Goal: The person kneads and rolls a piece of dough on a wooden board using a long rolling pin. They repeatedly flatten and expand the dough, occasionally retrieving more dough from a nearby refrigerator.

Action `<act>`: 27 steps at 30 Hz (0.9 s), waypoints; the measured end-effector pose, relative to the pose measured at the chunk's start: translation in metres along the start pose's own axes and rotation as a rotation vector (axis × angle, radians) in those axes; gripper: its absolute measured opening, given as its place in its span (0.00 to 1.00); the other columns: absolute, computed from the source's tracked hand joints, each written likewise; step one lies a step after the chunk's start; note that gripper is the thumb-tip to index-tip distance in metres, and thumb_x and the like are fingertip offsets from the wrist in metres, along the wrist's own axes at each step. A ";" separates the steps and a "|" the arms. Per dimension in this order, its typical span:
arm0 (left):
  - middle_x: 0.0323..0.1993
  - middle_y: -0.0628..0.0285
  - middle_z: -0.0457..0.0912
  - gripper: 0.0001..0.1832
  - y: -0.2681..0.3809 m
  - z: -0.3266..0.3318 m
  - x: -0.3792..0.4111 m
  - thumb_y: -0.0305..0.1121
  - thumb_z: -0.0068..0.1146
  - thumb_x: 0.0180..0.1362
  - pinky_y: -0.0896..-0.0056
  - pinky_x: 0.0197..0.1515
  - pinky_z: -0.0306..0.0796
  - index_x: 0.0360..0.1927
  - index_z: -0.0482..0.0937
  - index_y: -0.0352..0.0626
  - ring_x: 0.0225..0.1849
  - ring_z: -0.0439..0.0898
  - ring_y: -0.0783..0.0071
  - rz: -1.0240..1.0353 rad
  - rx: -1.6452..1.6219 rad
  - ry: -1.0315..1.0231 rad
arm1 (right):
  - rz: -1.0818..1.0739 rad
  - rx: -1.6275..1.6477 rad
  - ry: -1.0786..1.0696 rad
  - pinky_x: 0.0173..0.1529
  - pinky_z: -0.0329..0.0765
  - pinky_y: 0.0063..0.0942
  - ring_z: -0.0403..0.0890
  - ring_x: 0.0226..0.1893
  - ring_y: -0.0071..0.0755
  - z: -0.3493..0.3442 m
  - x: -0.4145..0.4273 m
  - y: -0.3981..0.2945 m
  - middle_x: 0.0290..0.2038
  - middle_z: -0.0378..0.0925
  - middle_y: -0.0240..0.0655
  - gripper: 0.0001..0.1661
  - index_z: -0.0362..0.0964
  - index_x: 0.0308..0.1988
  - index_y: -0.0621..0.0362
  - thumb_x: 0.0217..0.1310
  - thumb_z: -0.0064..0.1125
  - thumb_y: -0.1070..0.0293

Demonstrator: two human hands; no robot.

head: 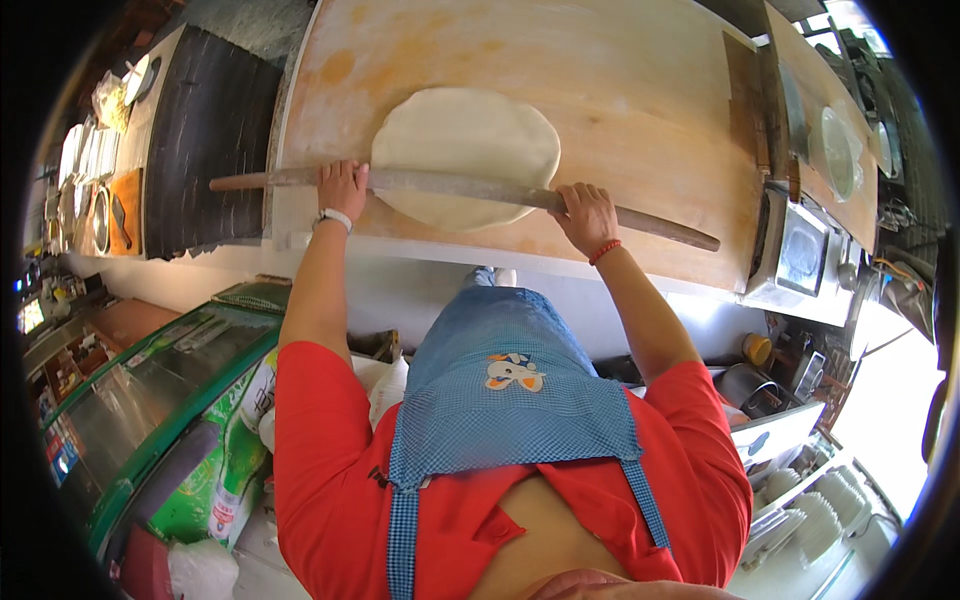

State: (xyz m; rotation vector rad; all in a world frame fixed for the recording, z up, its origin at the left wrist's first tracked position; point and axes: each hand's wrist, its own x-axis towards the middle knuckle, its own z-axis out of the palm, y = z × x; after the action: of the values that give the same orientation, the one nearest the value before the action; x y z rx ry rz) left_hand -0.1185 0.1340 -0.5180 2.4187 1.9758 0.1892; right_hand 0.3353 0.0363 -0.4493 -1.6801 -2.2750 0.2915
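A broad, roughly oval sheet of pale dough (465, 135) lies flat on the wooden work table (645, 112). Across its near part rests a long wooden rolling pin (457, 184), whose ends reach well past the dough on both sides. My left hand (343, 186) grips the pin just left of the dough's edge, thumb toward the dough. On the other side my right hand (589, 214) is closed around the pin, just right of the dough. The pin slants slightly, its right end nearer to me. Its left tip extends beyond the table's left edge.
Left of the table stands a dark-topped counter (214, 142), with a cleaver (120, 221) on a cutting board behind it. A green-framed glass-topped chest (172, 390) is at my lower left. To the right are a metal scale (802, 247) and a bowl (836, 154) on another table.
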 end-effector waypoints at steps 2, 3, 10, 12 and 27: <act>0.38 0.55 0.79 0.15 0.006 0.007 -0.037 0.45 0.48 0.66 0.49 0.61 0.60 0.39 0.76 0.44 0.47 0.74 0.54 -0.096 -0.071 0.023 | -0.013 0.016 0.011 0.47 0.71 0.38 0.78 0.42 0.39 0.015 -0.023 0.000 0.37 0.77 0.32 0.20 0.72 0.43 0.50 0.49 0.70 0.62; 0.36 0.55 0.79 0.14 0.010 0.011 -0.053 0.44 0.50 0.65 0.50 0.60 0.60 0.38 0.76 0.44 0.47 0.74 0.53 -0.143 -0.105 0.033 | 0.002 0.005 0.042 0.47 0.70 0.38 0.78 0.43 0.39 0.020 -0.034 -0.001 0.38 0.77 0.31 0.21 0.72 0.43 0.50 0.48 0.70 0.63; 0.51 0.52 0.76 0.20 0.049 0.004 -0.060 0.35 0.51 0.59 0.49 0.60 0.61 0.55 0.70 0.44 0.53 0.74 0.51 -0.227 -0.098 0.204 | 0.138 -0.162 0.234 0.60 0.61 0.41 0.74 0.52 0.37 0.041 -0.040 -0.011 0.51 0.76 0.30 0.29 0.69 0.59 0.47 0.61 0.55 0.50; 0.55 0.52 0.75 0.27 0.050 -0.004 -0.050 0.35 0.52 0.57 0.49 0.59 0.63 0.61 0.67 0.43 0.55 0.73 0.50 -0.168 -0.089 0.179 | 0.205 -0.172 0.250 0.61 0.61 0.42 0.74 0.53 0.36 0.051 -0.028 -0.006 0.52 0.77 0.29 0.28 0.71 0.59 0.47 0.60 0.54 0.53; 0.51 0.46 0.74 0.38 -0.002 -0.013 0.042 0.42 0.59 0.52 0.52 0.51 0.74 0.67 0.62 0.41 0.52 0.74 0.48 0.339 -0.232 -0.141 | 0.105 -0.059 0.129 0.45 0.81 0.37 0.81 0.45 0.40 0.043 0.081 0.017 0.51 0.77 0.38 0.36 0.67 0.61 0.54 0.51 0.61 0.60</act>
State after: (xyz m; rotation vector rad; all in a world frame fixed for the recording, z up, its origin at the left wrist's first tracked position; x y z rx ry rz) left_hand -0.1136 0.1747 -0.5021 2.5131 1.3936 0.2283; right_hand 0.3134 0.1193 -0.4854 -1.7963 -2.1267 0.1350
